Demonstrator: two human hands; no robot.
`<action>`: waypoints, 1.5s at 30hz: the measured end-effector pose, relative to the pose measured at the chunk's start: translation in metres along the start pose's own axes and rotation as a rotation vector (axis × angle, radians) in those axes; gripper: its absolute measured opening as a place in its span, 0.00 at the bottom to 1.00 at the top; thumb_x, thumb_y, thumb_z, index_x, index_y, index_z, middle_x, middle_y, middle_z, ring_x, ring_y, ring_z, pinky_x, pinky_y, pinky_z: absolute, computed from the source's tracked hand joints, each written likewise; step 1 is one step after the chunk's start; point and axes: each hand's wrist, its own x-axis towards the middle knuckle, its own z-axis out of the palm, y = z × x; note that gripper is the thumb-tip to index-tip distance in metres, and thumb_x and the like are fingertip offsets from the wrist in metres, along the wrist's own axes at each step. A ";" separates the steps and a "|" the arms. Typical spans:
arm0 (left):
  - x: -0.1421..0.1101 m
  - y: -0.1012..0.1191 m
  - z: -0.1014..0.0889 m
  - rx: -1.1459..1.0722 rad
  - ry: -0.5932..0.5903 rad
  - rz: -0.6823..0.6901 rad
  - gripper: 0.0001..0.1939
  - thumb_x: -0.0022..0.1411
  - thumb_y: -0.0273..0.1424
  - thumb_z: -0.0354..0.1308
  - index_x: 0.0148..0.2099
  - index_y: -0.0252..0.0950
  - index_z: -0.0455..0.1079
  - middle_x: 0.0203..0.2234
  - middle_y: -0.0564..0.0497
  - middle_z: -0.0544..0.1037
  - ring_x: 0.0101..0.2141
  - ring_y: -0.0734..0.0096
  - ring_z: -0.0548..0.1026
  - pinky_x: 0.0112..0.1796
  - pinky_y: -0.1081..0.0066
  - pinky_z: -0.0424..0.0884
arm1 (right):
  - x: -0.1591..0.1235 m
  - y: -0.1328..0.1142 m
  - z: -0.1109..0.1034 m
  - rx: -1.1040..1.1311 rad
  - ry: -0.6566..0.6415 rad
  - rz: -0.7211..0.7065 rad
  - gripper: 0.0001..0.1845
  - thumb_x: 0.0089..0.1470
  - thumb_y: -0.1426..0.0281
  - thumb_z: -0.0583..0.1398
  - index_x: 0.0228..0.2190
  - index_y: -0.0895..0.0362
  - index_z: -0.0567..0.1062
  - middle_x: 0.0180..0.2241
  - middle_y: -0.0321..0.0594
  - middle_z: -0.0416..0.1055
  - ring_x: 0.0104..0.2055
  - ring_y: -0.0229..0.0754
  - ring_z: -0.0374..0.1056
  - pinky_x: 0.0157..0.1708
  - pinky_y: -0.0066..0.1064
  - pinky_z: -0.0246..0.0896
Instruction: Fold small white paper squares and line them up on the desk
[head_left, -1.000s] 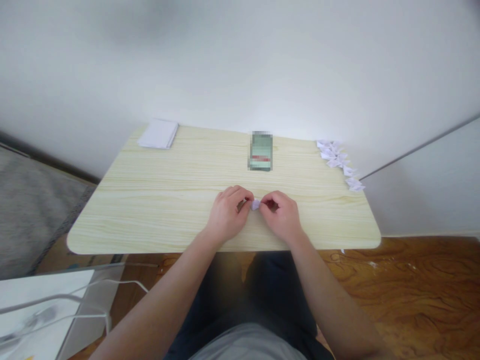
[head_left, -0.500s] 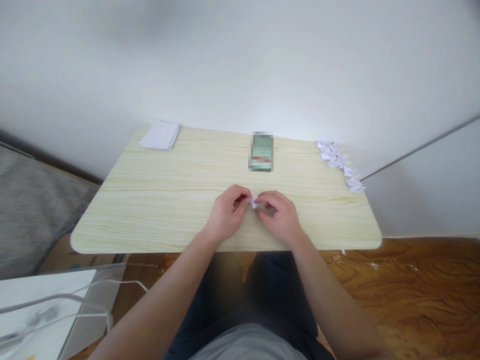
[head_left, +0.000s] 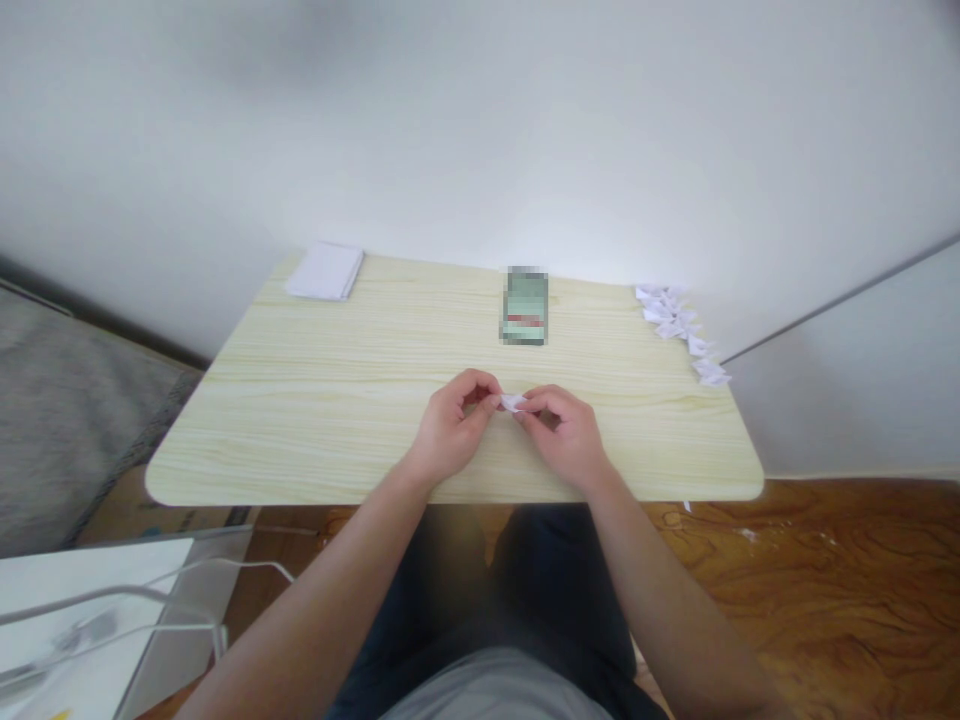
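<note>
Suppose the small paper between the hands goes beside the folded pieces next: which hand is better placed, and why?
Probably the right hand: gripping the small paper, it sits nearer the folded pieces. The left hand grips the paper's opposite end, farther from them.

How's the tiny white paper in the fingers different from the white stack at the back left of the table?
The tiny paper is much smaller than the white stack. The tiny paper looks folded and narrow; the white stack is flat and four-sided. The tiny paper is held between the left grip and right grip, while the white stack lies untouched on the table. Both are white.
</note>
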 end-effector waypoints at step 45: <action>-0.004 0.011 0.000 0.077 -0.099 -0.046 0.09 0.62 0.37 0.64 0.37 0.38 0.69 0.32 0.51 0.76 0.36 0.67 0.74 0.40 0.67 0.70 | 0.000 -0.001 -0.007 0.251 -0.078 0.190 0.09 0.58 0.62 0.66 0.36 0.52 0.75 0.34 0.37 0.78 0.37 0.43 0.74 0.40 0.35 0.67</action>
